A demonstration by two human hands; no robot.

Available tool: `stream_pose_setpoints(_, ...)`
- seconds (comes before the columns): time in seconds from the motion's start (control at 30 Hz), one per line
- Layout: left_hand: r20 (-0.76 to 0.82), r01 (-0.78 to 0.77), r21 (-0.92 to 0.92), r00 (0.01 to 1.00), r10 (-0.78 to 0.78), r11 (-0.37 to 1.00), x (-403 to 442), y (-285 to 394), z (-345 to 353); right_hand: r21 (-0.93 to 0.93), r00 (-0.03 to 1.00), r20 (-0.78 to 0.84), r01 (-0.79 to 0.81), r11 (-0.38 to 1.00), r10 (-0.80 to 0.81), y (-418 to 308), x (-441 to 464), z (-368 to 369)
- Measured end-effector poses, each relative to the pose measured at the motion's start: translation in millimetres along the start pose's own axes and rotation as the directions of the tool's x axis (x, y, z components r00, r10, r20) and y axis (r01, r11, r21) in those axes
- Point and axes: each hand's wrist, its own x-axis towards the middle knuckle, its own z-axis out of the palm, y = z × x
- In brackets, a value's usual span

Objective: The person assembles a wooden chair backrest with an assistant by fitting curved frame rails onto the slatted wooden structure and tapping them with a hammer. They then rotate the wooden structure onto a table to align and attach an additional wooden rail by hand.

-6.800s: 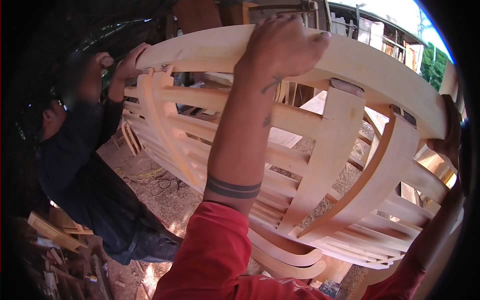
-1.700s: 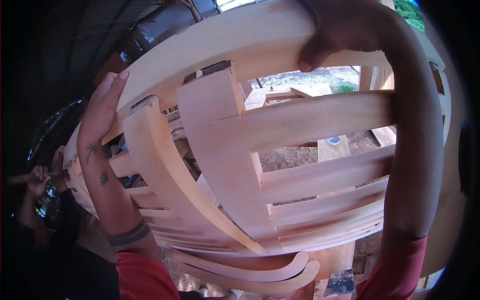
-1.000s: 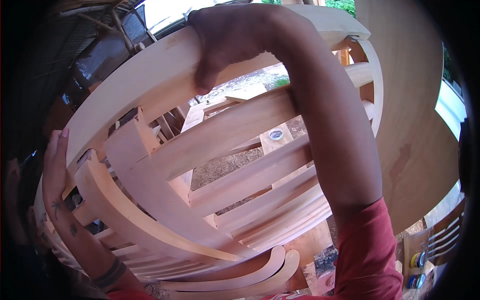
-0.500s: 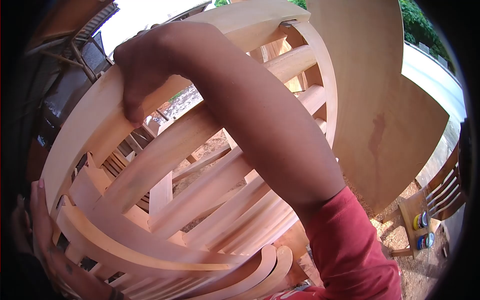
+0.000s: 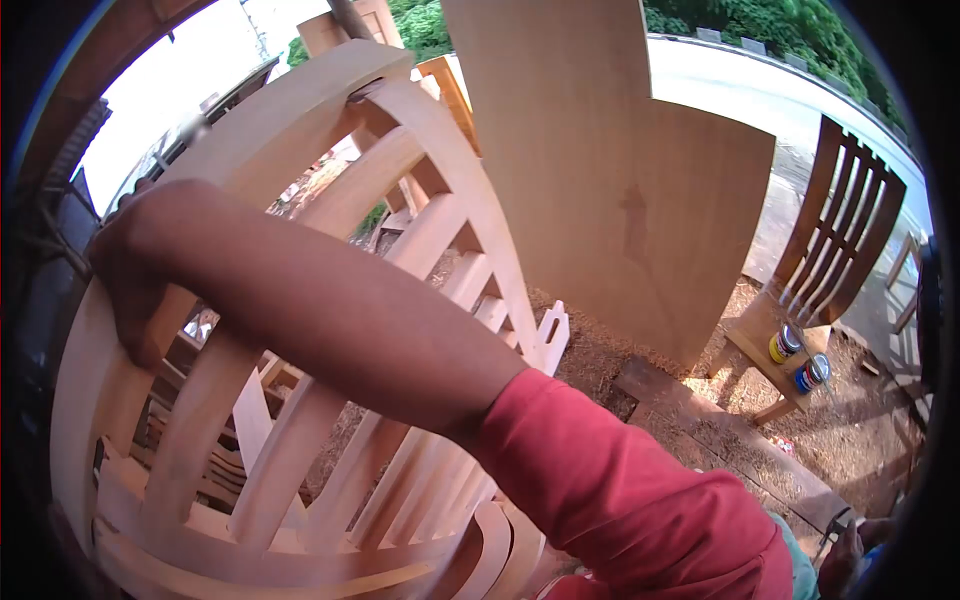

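Note:
An unfinished, pale slatted wooden chair frame fills the left half of the view, tilted, with curved rails and long slats. My right arm, in a red sleeve, reaches across it from the lower right. My right hand is wrapped over its thick outer rail, thumb on the near side and fingers mostly hidden behind. Curved wooden pieces show below the forearm. My left hand is at most a dim shape by the rail at the dark lower left edge; its fingers cannot be made out.
A large plywood sheet stands behind the frame. To the right, a slatted chair carries a yellow-labelled can and a blue-labelled can. Planks lie on shavings-covered ground. Another person's hand shows at lower right.
The view has swung right, so the frame sits further left and more of the chair and cans shows. My right hand keeps its hold on the rail; my left hand has nearly left the view.

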Motion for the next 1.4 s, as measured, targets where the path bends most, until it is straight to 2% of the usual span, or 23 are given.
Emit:
stream_pose_setpoints(0.03,-0.104,-0.026,0.068,0.994,0.033,0.997,-1,-2,4,0.025,1.0,0.009,0.015,1.0,-0.015,5,1,0)
stream_pose_setpoints(0.07,-0.138,-0.039,0.081,0.989,0.05,0.996,-4,-1,0,0.099,0.997,0.032,0.064,0.993,-0.068,12,8,6)
stream_pose_setpoints(0.1,-0.135,-0.04,0.111,0.989,0.055,0.993,-10,12,2,0.134,0.992,0.051,0.105,0.985,-0.113,13,12,6)
stream_pose_setpoints(0.13,-0.115,-0.04,0.128,0.992,0.055,0.991,-13,20,2,0.077,0.998,0.013,0.066,0.995,-0.067,4,4,3)
stream_pose_setpoints(0.17,-0.098,-0.023,0.132,0.995,0.036,0.991,-17,27,-3,0.037,0.993,-0.102,0.067,0.997,-0.063,6,8,11)
stream_pose_setpoints(0.2,-0.022,0.004,0.169,1.0,0.0,0.986,-23,42,-12,0.059,0.995,-0.087,0.047,0.997,-0.042,7,11,13)
stream_pose_setpoints(0.23,-0.157,-0.064,0.135,0.984,0.085,0.989,-14,26,14,0.053,0.996,-0.094,0.011,0.999,-0.006,4,7,11)
stream_pose_setpoints(0.3,-0.158,-0.131,0.184,0.974,0.161,0.974,-8,19,16,0.067,0.993,-0.119,0.03,0.997,-0.022,6,10,13)
stream_pose_setpoints(0.43,-0.182,-0.077,0.26,0.975,0.127,0.963,-11,24,18,0.065,0.99,-0.143,0.008,0.998,0.001,2,9,15)
stream_pose_setpoints(0.5,-0.214,-0.072,0.204,0.97,0.116,0.976,-6,17,20,0.061,0.979,-0.204,0.031,0.998,-0.018,4,11,20)
stream_pose_setpoints(0.53,-0.205,-0.052,0.221,0.974,0.098,0.974,-4,14,20,0.069,0.988,-0.153,0.032,0.997,-0.022,-1,10,18)
stream_pose_setpoints(0.63,-0.234,-0.006,0.275,0.969,0.073,0.961,-6,19,24,0.061,0.985,-0.174,0.017,0.998,-0.006,6,14,25)
stream_pose_setpoints(0.67,-0.236,-0.005,0.289,0.969,0.076,0.957,-5,18,24,0.104,0.977,-0.214,0.044,0.994,-0.021,10,14,29)
stream_pose_setpoints(0.73,-0.232,-0.008,0.312,0.969,0.085,0.95,-4,14,23,0.083,0.98,-0.181,0.096,0.992,-0.08,25,21,30)
stream_pose_setpoints(0.8,-0.25,-0.019,0.332,0.962,0.108,0.943,-3,12,24,0.139,0.979,-0.195,0.092,0.986,-0.064,23,22,33)
stream_pose_setpoints(0.93,-0.24,-0.023,0.334,0.965,0.109,0.942,1,7,26,0.123,0.972,-0.205,0.143,0.982,-0.116,44,30,42)
stream_pose_setpoints(1.03,-0.307,-0.073,0.409,0.928,0.213,0.91,2,0,30,0.093,0.973,-0.192,0.144,0.985,-0.124,59,37,43)
stream_pose_setpoints(1.2,-0.234,-0.055,0.382,0.96,0.154,0.922,4,4,25,0.297,0.994,-0.108,0.05,0.953,-0.019,47,39,42)
stream_pose_setpoints(1.23,-0.201,-0.056,0.36,0.97,0.137,0.931,2,6,25,0.282,0.994,-0.106,0.047,0.958,-0.017,54,40,42)
stream_pose_setpoints(1.33,-0.218,-0.069,0.383,0.962,0.163,0.921,-4,22,24,0.277,0.978,-0.169,0.169,0.946,-0.125,80,48,51)
stream_pose_setpoints(1.4,-0.205,-0.061,0.378,0.968,0.148,0.924,-4,22,24,0.244,0.979,-0.174,0.147,0.959,-0.106,79,49,51)
